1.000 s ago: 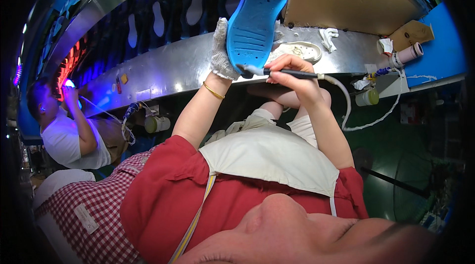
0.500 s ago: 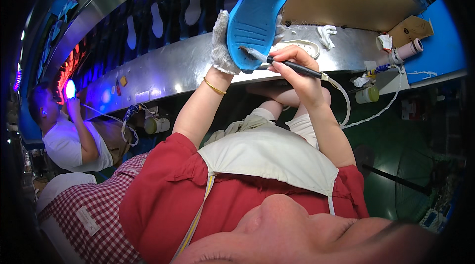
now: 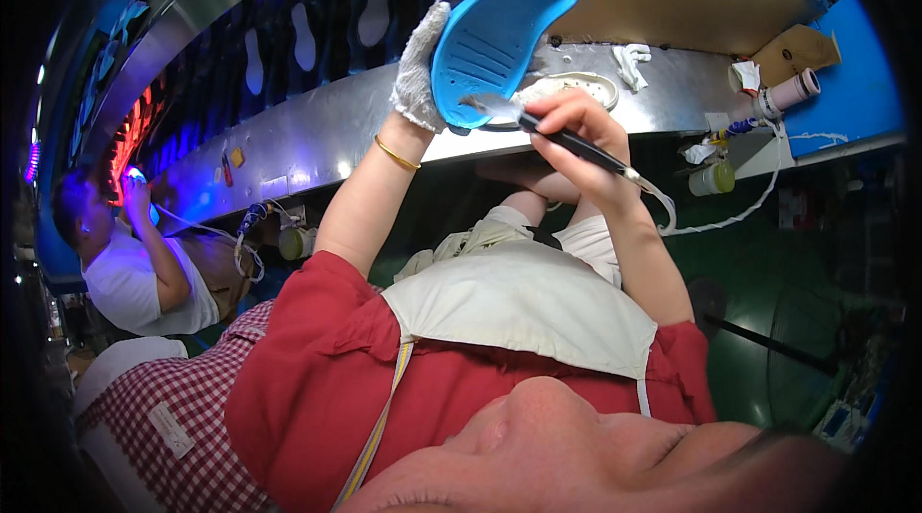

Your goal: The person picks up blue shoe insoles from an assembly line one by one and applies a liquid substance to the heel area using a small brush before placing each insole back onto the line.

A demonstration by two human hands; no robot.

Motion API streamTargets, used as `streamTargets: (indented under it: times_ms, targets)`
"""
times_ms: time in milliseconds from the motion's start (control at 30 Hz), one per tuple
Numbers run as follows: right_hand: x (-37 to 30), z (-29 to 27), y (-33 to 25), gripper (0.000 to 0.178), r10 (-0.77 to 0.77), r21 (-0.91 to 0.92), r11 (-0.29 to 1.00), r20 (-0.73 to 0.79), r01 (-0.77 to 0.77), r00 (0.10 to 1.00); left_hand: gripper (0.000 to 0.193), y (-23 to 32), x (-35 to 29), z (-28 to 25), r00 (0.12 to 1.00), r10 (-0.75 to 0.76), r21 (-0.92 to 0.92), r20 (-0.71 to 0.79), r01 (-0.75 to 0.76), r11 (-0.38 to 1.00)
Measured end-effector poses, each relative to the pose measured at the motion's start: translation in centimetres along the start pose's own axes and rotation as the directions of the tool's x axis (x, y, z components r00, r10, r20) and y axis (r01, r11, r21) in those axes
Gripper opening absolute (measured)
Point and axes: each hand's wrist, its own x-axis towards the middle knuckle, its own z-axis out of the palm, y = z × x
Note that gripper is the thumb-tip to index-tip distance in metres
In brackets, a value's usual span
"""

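Observation:
My left hand (image 3: 417, 76), in a white knitted glove, is closed around a blue shoe sole (image 3: 504, 28) and holds it up tilted above the bench's edge. Grooves and small holes mark the sole's face. In my bare right hand (image 3: 597, 140) is a brush (image 3: 576, 145) with a black handle, gripped between thumb and fingers. Its bristles touch or nearly touch the rounded lower end of the sole. From the handle's rear end runs a whitish tube (image 3: 665, 215). Behind my right fingers, a pale sole-shaped piece (image 3: 597, 88) lies on the bench, partly covered.
A metal bench (image 3: 336, 119) spans the view, with dark-blue racked soles (image 3: 373, 9) beyond. A crumpled white glove (image 3: 631, 66) lies on it. To the right are a pink cylinder (image 3: 792, 95) and a hanging jar (image 3: 711, 179). At left, a person (image 3: 144, 268) works with a lit object.
The blue sole and my left hand have shifted slightly left, and the sole leans more to the right. The brush stays at its lower end. The other person's glowing object has dropped lower and dimmed.

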Motion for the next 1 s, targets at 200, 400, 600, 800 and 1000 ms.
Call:
streamTargets:
  times_ms: [200,400,600,800,1000]
  targets:
    - [2.1,0.1,0.0,0.009,-0.011,-0.270,0.961,0.170,0.058,0.985,0.043,0.8,1.0,1.5,0.965,-0.129,0.314,-0.230,0.199,0.928]
    - [3.5,-3.1,0.3,0.013,0.397,-0.092,0.916,0.350,-0.391,0.848,0.043,0.9,1.2,0.6,0.906,-0.304,0.393,-0.296,0.406,0.825]
    - [3.7,-3.0,-0.1,0.010,0.324,-0.245,0.934,0.269,-0.261,0.907,0.049,1.0,0.8,3.0,0.885,-0.361,0.502,-0.293,0.464,0.730]
    - [3.5,-5.3,-0.8,0.010,0.358,-0.116,0.934,0.270,-0.339,0.894,0.055,0.6,0.2,3.2,0.860,-0.470,0.421,-0.199,0.508,0.751]
    - [4.4,-7.2,0.1,0.017,0.333,-0.015,0.943,0.008,-0.333,0.943,0.061,-1.8,0.3,0.8,0.903,-0.428,0.171,-0.025,0.426,0.888]
